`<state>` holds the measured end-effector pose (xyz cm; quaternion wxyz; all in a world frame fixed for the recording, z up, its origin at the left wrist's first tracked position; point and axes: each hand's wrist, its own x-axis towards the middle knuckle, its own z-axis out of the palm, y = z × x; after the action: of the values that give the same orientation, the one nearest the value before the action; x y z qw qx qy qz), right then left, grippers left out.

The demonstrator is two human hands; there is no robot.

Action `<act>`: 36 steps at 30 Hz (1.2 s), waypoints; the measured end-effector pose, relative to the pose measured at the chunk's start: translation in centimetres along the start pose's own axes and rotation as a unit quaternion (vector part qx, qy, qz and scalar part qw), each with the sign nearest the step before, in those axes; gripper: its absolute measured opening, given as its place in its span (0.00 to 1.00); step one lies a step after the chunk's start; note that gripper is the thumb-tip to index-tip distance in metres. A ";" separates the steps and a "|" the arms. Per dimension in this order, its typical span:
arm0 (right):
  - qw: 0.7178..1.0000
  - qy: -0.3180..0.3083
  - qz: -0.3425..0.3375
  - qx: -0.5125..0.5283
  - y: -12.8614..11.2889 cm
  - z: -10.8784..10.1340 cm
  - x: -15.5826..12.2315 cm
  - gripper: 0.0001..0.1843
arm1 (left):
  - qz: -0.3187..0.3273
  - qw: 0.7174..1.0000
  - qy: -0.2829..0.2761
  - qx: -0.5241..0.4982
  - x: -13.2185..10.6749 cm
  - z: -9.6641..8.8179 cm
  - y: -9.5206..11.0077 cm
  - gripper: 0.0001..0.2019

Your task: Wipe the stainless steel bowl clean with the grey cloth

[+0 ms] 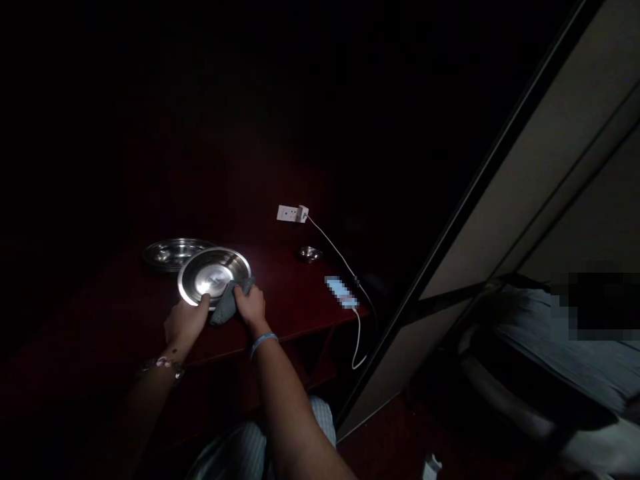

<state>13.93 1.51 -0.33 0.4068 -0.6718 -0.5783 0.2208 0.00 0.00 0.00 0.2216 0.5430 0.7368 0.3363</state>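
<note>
Wiping a steel plate at the near edge of a dark red table.

My left hand grips the near rim of the steel plate, tilting it up toward me, fingers closed on its edge. My right hand is closed on a grey cloth, pressing it against the plate's lower right rim. A second steel plate lies flat just behind, partly covered by the first. Further right on the table sit a small metal bowl, a phone near the edge, and a white power strip with a white cable running to the phone and hanging over the edge.
</note>
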 end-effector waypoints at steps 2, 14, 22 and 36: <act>1.000 0.006 -0.001 0.008 0.4 0.1 0.2 0.19 | 0.005 1.000 -0.005 0.006 -0.1 0.0 0.1 0.28; 0.995 0.066 -0.010 0.076 1.3 0.2 1.0 0.16 | 0.021 0.999 -0.029 0.037 0.2 0.5 1.3 0.29; 0.995 0.007 -0.023 0.097 2.9 0.1 1.8 0.22 | 0.006 1.000 -0.012 -0.010 0.0 1.0 1.5 0.28; 0.984 -0.061 -0.064 0.156 1.7 -1.9 -1.2 0.23 | 0.018 0.999 -0.032 -0.037 -0.2 -0.2 1.6 0.27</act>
<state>16.12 -0.23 -0.83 0.4837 -0.5471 -0.6025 0.3222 0.99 0.03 1.26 0.2590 0.5578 0.7067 0.3497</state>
